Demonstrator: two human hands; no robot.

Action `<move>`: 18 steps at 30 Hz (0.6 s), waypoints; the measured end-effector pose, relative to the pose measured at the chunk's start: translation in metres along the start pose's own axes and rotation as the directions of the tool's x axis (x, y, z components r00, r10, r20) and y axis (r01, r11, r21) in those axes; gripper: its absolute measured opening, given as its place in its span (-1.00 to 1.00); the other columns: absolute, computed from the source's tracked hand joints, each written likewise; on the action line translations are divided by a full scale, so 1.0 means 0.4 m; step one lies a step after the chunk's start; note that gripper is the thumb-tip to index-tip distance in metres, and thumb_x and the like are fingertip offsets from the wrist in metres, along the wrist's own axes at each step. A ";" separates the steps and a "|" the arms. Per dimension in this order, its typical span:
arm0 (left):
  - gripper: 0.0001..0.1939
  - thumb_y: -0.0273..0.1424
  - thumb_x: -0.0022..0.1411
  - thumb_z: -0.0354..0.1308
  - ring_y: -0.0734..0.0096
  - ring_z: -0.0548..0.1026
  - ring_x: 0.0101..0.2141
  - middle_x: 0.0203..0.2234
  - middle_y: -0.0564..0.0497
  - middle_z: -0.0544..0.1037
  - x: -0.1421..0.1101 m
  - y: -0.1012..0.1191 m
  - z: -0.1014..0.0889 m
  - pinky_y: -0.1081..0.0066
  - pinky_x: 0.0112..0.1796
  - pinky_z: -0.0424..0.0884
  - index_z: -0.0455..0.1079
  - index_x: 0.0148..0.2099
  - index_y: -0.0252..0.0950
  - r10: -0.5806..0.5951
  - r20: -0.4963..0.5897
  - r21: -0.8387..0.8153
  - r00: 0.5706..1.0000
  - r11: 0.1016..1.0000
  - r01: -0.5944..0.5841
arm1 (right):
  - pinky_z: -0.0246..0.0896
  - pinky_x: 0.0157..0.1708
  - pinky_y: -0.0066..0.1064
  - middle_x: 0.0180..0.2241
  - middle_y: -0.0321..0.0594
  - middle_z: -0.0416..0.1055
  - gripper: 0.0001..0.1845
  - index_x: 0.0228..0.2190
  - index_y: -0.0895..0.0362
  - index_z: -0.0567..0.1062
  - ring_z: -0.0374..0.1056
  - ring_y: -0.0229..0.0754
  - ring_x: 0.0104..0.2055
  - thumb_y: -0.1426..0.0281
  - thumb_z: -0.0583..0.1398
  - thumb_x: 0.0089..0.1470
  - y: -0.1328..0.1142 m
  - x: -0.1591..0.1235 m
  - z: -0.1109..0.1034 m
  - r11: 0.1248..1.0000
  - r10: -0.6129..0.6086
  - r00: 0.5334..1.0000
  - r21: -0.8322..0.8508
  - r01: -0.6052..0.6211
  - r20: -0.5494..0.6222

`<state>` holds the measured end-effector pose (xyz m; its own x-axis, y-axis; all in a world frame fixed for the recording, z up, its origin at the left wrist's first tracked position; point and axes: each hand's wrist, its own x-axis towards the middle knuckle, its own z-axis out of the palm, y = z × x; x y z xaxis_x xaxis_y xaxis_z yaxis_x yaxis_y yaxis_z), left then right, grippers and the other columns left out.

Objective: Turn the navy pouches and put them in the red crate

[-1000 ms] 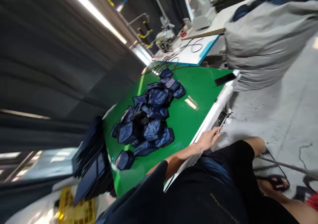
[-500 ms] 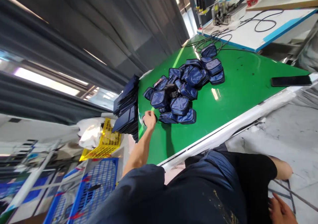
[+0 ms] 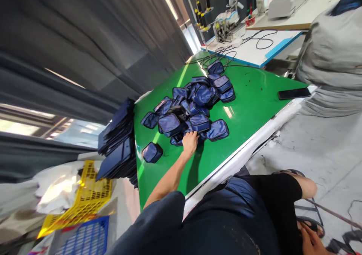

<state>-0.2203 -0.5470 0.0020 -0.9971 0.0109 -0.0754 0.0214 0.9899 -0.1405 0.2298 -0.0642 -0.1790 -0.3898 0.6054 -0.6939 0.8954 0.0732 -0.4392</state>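
A pile of navy blue zip pouches (image 3: 192,106) lies on the green table (image 3: 254,96). My left hand (image 3: 190,142) reaches across the table's near edge, and its stretched fingers rest on a pouch (image 3: 199,122) at the near side of the pile. One pouch (image 3: 152,152) lies alone to the left of the hand. My right hand (image 3: 309,240) hangs low at the bottom right beside my knee, next to a sandalled foot (image 3: 307,187). Its fingers are loosely apart and nothing shows in them.
A stack of flat navy pieces (image 3: 118,142) stands at the table's left end. Below it are a yellow crate (image 3: 82,198) and a blue crate (image 3: 85,236). A black phone (image 3: 294,93) lies at the right corner by a grey sack (image 3: 333,59). Behind are cables (image 3: 226,53) and a sewing machine (image 3: 226,19).
My left hand has left the single pouch at the left and moved right onto the pile's near edge. The view has swung round. My right hand stays low at the right.
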 end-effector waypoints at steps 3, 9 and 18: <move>-0.63 -0.20 0.62 -0.04 -0.10 0.51 0.08 0.00 -0.30 0.63 0.044 0.104 -0.011 0.19 -0.01 0.40 0.53 0.15 -0.24 0.060 -0.029 -0.013 0.998 0.998 -0.061 | 0.52 0.14 0.33 -0.01 0.07 0.71 -0.50 -0.28 -0.18 0.66 0.54 0.60 0.20 -0.17 0.18 -0.13 -0.013 -0.006 0.006 0.996 -0.049 0.998 0.071 0.051 -0.040; -0.64 -0.17 0.64 -0.01 -0.01 0.52 0.04 0.02 -0.24 0.62 0.139 0.301 -0.089 0.27 -0.14 0.38 0.53 0.15 -0.19 0.209 -0.057 -0.072 0.976 0.974 -0.213 | 0.61 -0.03 0.29 -0.21 -0.07 0.72 -0.55 -0.35 -0.28 0.69 0.59 0.51 0.14 -0.13 0.19 -0.27 -0.035 -0.034 0.013 0.976 -0.139 0.981 0.148 0.159 -0.137; -0.64 -0.05 0.58 0.12 0.22 0.48 -0.30 -0.35 0.00 0.53 0.035 0.477 -0.303 0.33 -0.28 0.20 0.43 -0.19 -0.19 0.292 -0.288 -0.343 0.912 0.858 -0.383 | 0.64 -0.10 0.21 -0.23 -0.06 0.73 -0.51 -0.36 -0.27 0.72 0.63 0.47 0.09 -0.20 0.19 -0.23 -0.142 -0.124 -0.001 0.937 -0.133 0.968 0.292 0.194 -0.215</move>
<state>-0.2392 -0.3407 0.0935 -0.9242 0.3401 0.1740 0.3752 0.8934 0.2470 0.1984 -0.0982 -0.1192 -0.4503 0.7461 -0.4904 0.7005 -0.0454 -0.7122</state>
